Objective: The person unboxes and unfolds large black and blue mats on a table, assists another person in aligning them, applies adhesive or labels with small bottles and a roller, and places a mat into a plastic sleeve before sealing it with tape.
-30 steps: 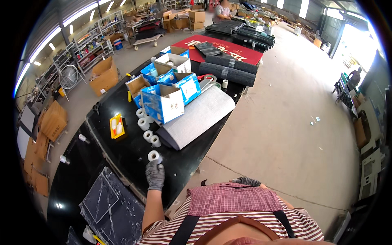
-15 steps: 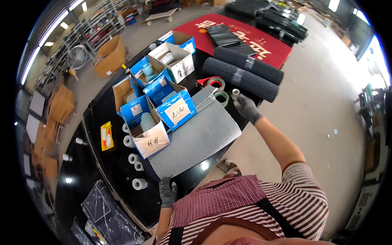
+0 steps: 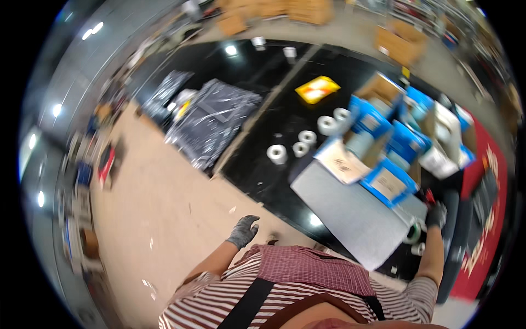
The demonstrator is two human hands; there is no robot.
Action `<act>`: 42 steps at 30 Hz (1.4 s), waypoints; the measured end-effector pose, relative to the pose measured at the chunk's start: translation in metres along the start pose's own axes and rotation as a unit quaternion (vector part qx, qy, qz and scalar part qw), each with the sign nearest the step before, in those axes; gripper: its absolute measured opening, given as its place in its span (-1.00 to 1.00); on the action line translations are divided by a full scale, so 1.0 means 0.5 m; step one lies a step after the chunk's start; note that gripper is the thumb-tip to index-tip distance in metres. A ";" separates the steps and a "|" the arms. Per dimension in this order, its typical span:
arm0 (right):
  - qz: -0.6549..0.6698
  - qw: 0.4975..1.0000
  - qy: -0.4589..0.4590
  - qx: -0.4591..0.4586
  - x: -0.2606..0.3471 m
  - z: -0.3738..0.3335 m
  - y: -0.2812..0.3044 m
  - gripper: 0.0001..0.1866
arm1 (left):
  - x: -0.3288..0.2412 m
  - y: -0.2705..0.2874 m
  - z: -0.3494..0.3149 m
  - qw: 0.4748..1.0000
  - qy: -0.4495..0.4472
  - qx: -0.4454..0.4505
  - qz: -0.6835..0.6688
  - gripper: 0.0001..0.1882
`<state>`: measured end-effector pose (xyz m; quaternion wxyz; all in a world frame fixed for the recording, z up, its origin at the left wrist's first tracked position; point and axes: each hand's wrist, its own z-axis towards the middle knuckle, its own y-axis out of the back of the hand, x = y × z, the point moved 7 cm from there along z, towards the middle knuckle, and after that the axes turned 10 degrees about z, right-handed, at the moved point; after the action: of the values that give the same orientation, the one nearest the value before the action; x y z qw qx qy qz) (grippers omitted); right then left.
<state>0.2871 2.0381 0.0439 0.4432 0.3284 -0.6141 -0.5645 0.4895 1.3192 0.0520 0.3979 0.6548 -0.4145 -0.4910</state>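
My left hand (image 3: 243, 231) wears a grey glove and hangs in the air off the table's near edge. Its fingers are loosely bent and apart, holding nothing. On the table's right side my gloved right hand (image 3: 436, 215) lies over a red tape dispenser (image 3: 429, 195); blur hides whether its fingers close on it. Close by are a green-cored tape roll (image 3: 412, 233) and a small pale roll (image 3: 418, 249). A grey sheet of material (image 3: 350, 219) lies left of them, partly under blue boxes (image 3: 390, 185) of spools.
Several white rolls (image 3: 277, 154) and a yellow tray (image 3: 318, 89) lie on the black table (image 3: 257, 186). Plastic-wrapped dark material (image 3: 213, 120) is at the far left. Dark rolls (image 3: 450, 219) and a red cover (image 3: 487, 252) lie at the right.
My view has swung left, so the table sits further right. My left hand has left the grey sheet's corner. My right hand has moved from the small roll to the tape dispenser.
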 end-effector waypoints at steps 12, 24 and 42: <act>0.419 0.839 -0.105 -0.331 -0.052 -0.087 0.265 -0.32 | 0.358 -0.051 -0.220 0.977 0.172 0.034 -0.125 -0.64; 0.760 0.570 0.207 0.235 1.180 -0.608 0.160 -0.54 | 0.865 0.220 -0.174 0.962 0.161 -0.127 -0.179 -0.70; 0.594 0.645 0.243 0.414 2.642 -0.788 -0.410 -0.67 | 1.664 0.001 -0.552 0.702 0.670 0.029 -0.239 -0.76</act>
<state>0.1102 0.6557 0.0598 0.6344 0.1674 -0.7177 0.2331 0.9029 0.5739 -0.1525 0.4204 0.8996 0.1181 0.0108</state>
